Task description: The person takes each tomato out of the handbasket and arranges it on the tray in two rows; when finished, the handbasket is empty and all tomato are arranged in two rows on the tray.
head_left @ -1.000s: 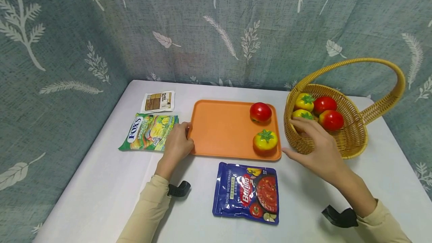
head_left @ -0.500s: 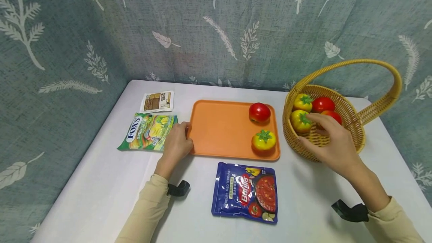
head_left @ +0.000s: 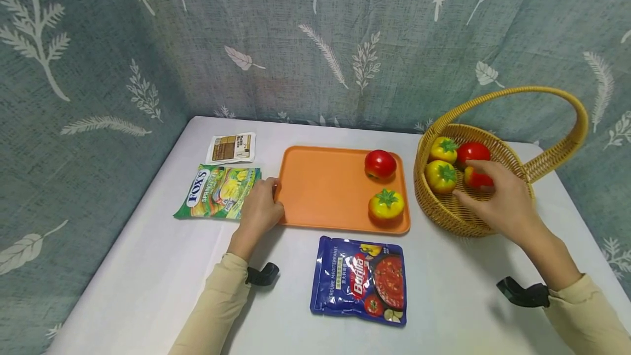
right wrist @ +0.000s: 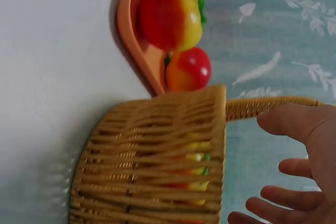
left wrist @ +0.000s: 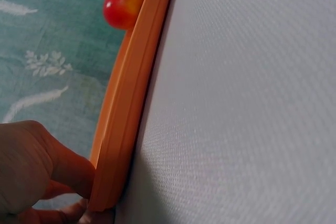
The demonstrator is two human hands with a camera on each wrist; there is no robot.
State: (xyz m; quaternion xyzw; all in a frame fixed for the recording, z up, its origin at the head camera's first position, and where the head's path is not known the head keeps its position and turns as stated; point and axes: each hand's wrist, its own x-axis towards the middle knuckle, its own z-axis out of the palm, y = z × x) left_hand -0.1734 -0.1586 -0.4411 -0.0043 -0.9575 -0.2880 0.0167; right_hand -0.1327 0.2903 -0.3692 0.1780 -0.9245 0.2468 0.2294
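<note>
My left hand grips the left edge of an orange tray, thumb and fingers around its rim in the left wrist view. On the tray's right side rest a red tomato and a yellow-red tomato. Over the wicker basket hovers my right hand, its fingers spread and nothing between them. Closest to its fingertips is a red tomato, partly covered by the hand. Also inside the basket are another red tomato and two yellow ones, the nearer yellow tomato beside my thumb.
The basket's tall handle arches over its right side. A blue Barilla sauce pouch lies in front of the tray. Left of the tray are a green Fox's candy bag and a small brown-and-white packet. A patterned curtain stands behind.
My right hand has moved right across the basket, from the yellow tomatoes to the nearer red one, uncovering the front yellow tomato. The left hand and tray have stayed put.
</note>
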